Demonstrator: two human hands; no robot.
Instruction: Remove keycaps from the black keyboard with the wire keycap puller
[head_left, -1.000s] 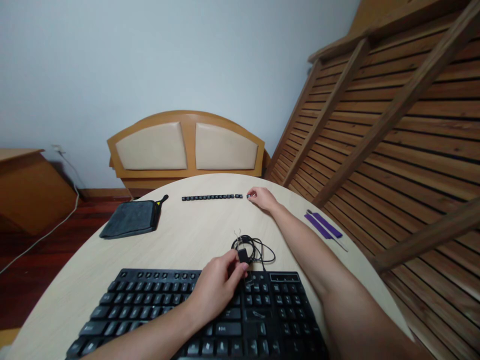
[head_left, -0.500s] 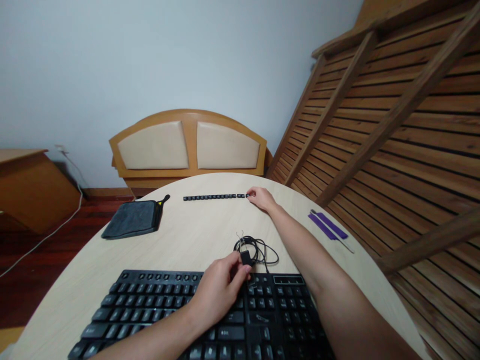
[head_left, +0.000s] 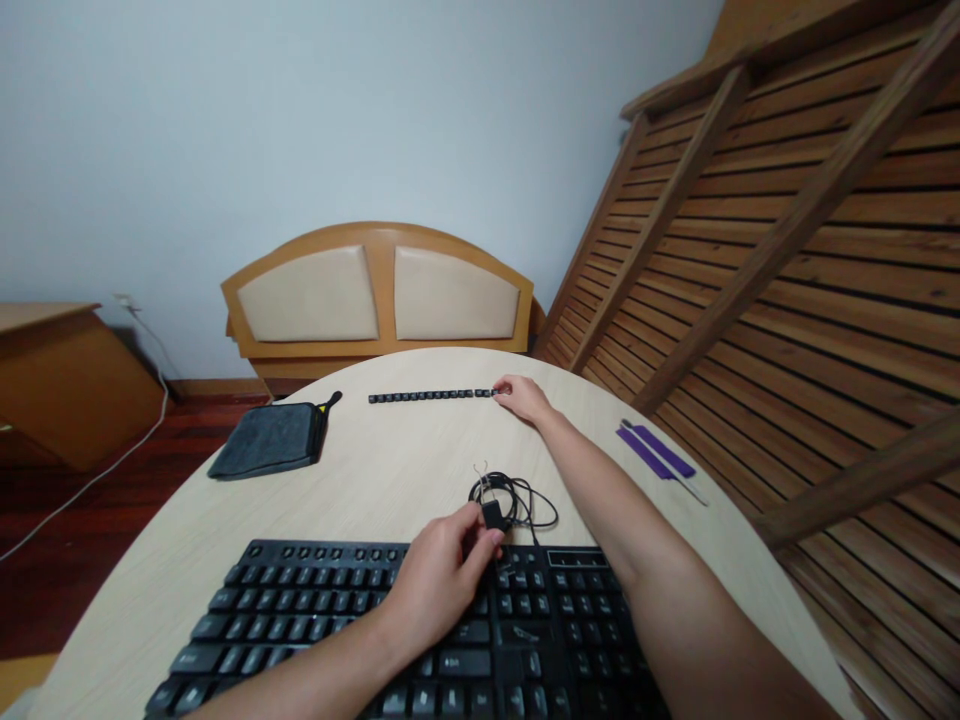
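My left hand [head_left: 448, 560] is closed on the small black handle of a keycap puller [head_left: 491, 515], whose thin wire prongs point up and away. It is held above the black keyboard [head_left: 330, 600], which lies across the near part of the table. At the far side of the table runs a straight row of black keycaps [head_left: 420, 396]. My right hand [head_left: 523, 397] reaches to the right end of this row, with thumb and fingers pinched on a keycap [head_left: 496, 392] there. The fingers partly hide that keycap.
A coiled black cable [head_left: 532, 500] lies behind the keyboard. On the round table [head_left: 420, 460], a dark grey zip case [head_left: 266, 440] sits at left. Purple strips and a thin brush [head_left: 649, 450] lie at right. A slatted wooden frame [head_left: 825, 250] leans beyond the right edge.
Both hands stay almost where they were, the right still pinching at the row's end. The view has shifted very slightly.
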